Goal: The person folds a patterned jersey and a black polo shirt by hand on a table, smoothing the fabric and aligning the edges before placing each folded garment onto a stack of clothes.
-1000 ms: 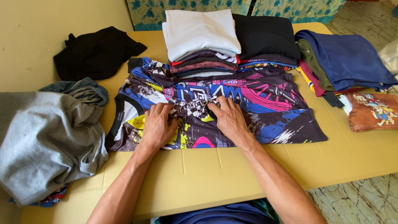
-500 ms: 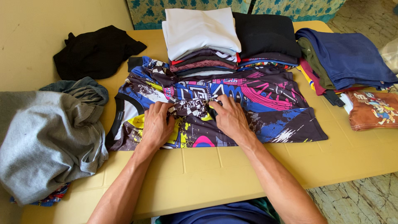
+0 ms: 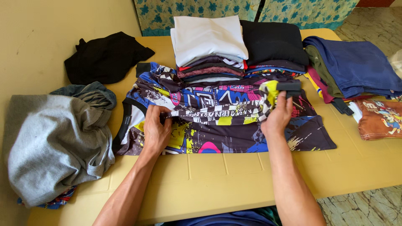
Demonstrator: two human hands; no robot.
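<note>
A multicoloured printed jersey lies spread flat on the yellow table. One of its sleeves is stretched out across the body as a chequered strip. My left hand pins the sleeve's inner end against the jersey on the left. My right hand grips the sleeve's black-cuffed end and holds it lifted at the right side of the jersey.
Two stacks of folded clothes, white-topped and black-topped, stand behind the jersey. Folded blue garments and an orange printed shirt lie right. A grey heap and a black garment lie left.
My right hand has pulled the bunched sleeve out to the right and lifted its cuff end. My left hand stayed pressing on the jersey.
</note>
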